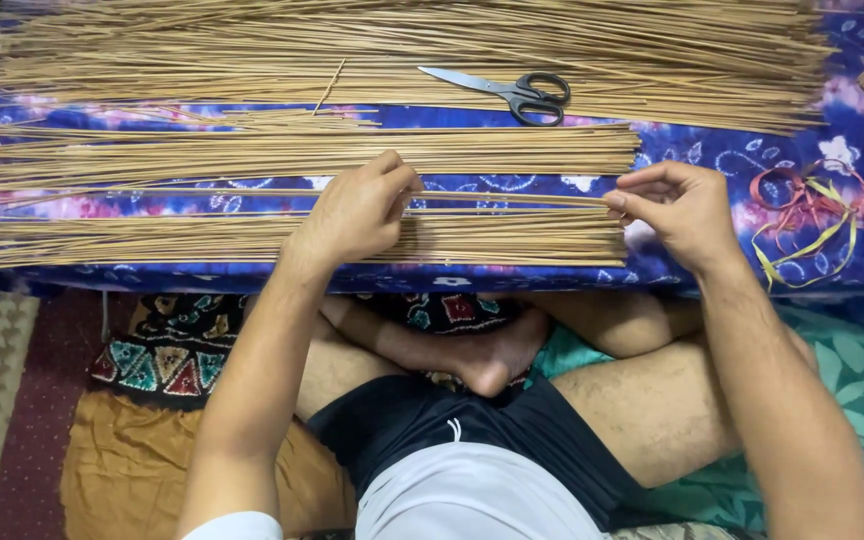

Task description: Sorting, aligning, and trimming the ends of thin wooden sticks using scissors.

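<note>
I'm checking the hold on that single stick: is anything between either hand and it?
Nothing visible. The left hand and the right hand both pinch the thin stick directly, above the bundles of sticks on the blue cloth. The scissors lie farther back, apart.

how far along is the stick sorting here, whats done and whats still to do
Done, it seems: two trimmed rows, middle row and near row, ends roughly level. In hand: one thin stick, pinched by the left hand and right hand. Left: the big loose pile at the back, where the scissors lie; ribbons lie unused beside.
</note>
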